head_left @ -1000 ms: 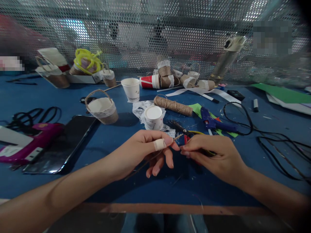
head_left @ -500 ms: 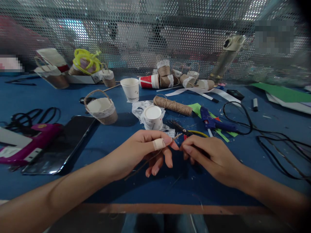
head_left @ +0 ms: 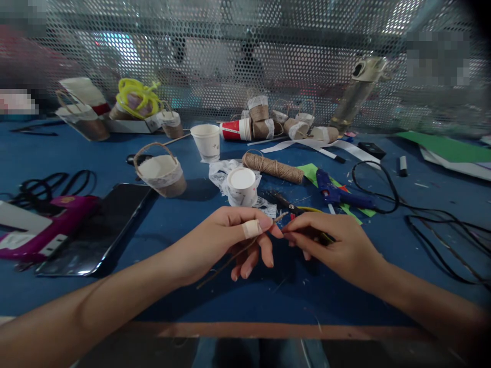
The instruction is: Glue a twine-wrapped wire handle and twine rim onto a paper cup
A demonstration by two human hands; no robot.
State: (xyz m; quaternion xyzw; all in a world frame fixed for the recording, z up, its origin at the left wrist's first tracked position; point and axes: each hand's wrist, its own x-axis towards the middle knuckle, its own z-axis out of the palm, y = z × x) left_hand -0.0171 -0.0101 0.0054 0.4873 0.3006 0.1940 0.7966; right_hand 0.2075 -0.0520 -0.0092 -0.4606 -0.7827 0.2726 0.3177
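Between thumb and index finger, my left hand [head_left: 233,240] pinches a short length of brown twine [head_left: 226,263], whose tail hangs down to the left. A light bandage is wrapped round that thumb. My right hand [head_left: 326,237] is closed, its thumb and index fingertips meeting at my left fingertip; anything in the pinch is too small to make out. Just beyond the hands lie black-bladed scissors [head_left: 289,205] with yellow on the handle, partly hidden by my right hand. An upturned paper cup [head_left: 242,186] stands on lace [head_left: 219,174] behind my left hand.
A twine-handled cup basket [head_left: 163,176], phone [head_left: 103,225] and purple glue gun [head_left: 57,225] are on the left. Behind stand a paper cup [head_left: 206,143], twine roll [head_left: 272,166] and several small baskets [head_left: 263,128]. A blue glue gun [head_left: 337,194] with black cables [head_left: 441,225] lies right.
My right hand has turned slightly, and its fingertips have shifted a little left against my left fingertip. My left hand keeps its hold on the twine.
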